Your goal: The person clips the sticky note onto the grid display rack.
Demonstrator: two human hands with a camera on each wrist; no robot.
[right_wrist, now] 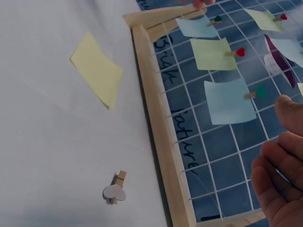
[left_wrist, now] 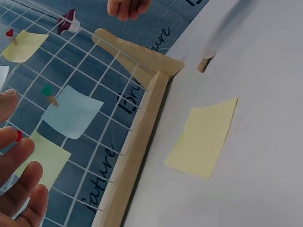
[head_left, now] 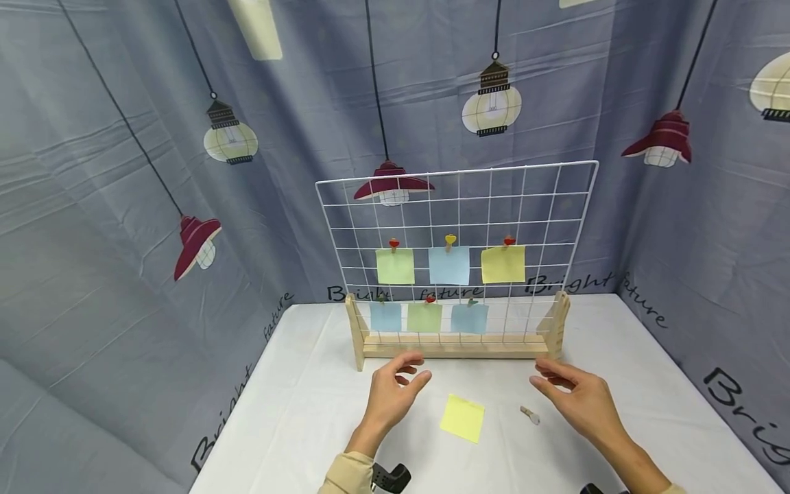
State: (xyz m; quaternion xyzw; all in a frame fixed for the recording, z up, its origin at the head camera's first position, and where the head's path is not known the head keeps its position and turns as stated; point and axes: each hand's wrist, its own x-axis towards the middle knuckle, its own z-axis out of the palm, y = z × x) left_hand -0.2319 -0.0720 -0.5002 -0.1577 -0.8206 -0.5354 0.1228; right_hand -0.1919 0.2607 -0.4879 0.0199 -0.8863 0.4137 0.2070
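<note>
My left hand [head_left: 392, 392] hovers over the white table, left of a yellow sticky note [head_left: 463, 418], its fingers loosely bent around nothing. On the right, my right hand [head_left: 580, 398] is likewise raised with nothing in it. Below and left of that hand lies a small wooden clothespin with a white heart [head_left: 529, 414]; the right wrist view shows the clothespin [right_wrist: 116, 188] apart from the yellow note [right_wrist: 97, 71]. Behind both hands stands a white wire grid [head_left: 459, 226] in a wooden base [head_left: 453, 347]. Sticky notes hang from it on heart clothespins in two rows.
The upper row holds a green note [head_left: 395, 267], a blue note [head_left: 448, 266] and a yellow note [head_left: 503, 265]. Lower down hang a blue note [head_left: 385, 318], a green note [head_left: 424, 318] and another blue note [head_left: 469, 319]. A grey-blue lamp-print curtain [head_left: 296, 226] surrounds the table.
</note>
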